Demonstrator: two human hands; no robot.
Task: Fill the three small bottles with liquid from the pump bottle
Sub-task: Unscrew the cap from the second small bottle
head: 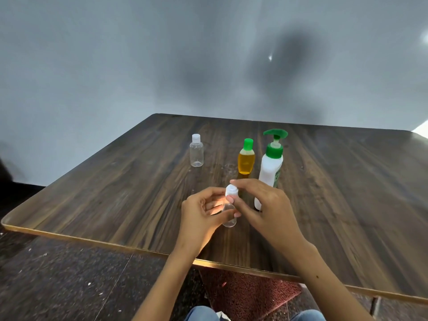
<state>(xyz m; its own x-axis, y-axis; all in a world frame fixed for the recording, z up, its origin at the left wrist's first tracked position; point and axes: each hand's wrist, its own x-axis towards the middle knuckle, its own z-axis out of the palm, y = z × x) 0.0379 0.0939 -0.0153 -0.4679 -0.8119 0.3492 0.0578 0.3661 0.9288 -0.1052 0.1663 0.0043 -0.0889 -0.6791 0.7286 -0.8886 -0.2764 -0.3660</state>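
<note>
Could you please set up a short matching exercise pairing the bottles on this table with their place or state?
Things:
1. pump bottle
2. yellow bottle
3. far clear bottle
4. near clear bottle

States:
A. held in the left hand, right hand on its cap
B. stands alone to the left, looks empty
C. white body, green top
D. green cap, beside the pump bottle

Pairs: 1-C, 2-D, 3-B, 4-A

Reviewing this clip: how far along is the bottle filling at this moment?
Nothing looks filled yet. The clear bottle at the back stands capped and empty. In hand: the left hand holds a second clear bottle, also empty, while the right hand pinches its white cap. The pump bottle stands untouched. A third white bottle is mostly hidden behind the right hand. All three fills remain.
</note>
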